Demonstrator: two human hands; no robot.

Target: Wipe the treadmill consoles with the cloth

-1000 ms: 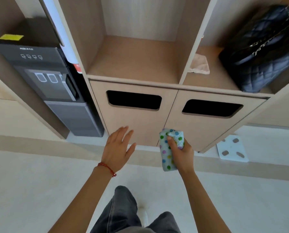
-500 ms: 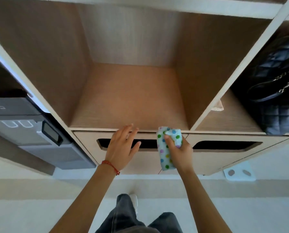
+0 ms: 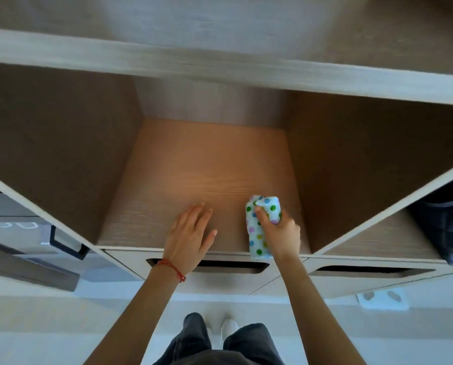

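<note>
My right hand (image 3: 280, 233) grips a folded white cloth with coloured dots (image 3: 259, 227) and holds it upright over the front of a wooden shelf compartment (image 3: 193, 167). My left hand (image 3: 188, 233) is stretched out flat with straight fingers, reaching over the shelf's front edge; a red string is round its wrist. No treadmill console is in view.
The shelf unit has side walls close on both sides and a board (image 3: 220, 67) overhead. Two drawer fronts with slot handles (image 3: 230, 266) sit below. A grey water dispenser (image 3: 36, 241) stands to the left, a dark bag (image 3: 446, 219) in the right compartment, a white scale (image 3: 382, 299) on the floor.
I have come closer to the shelf unit. Both hands have risen from in front of the drawers to the shelf compartment's front edge, the cloth still in my right hand.
</note>
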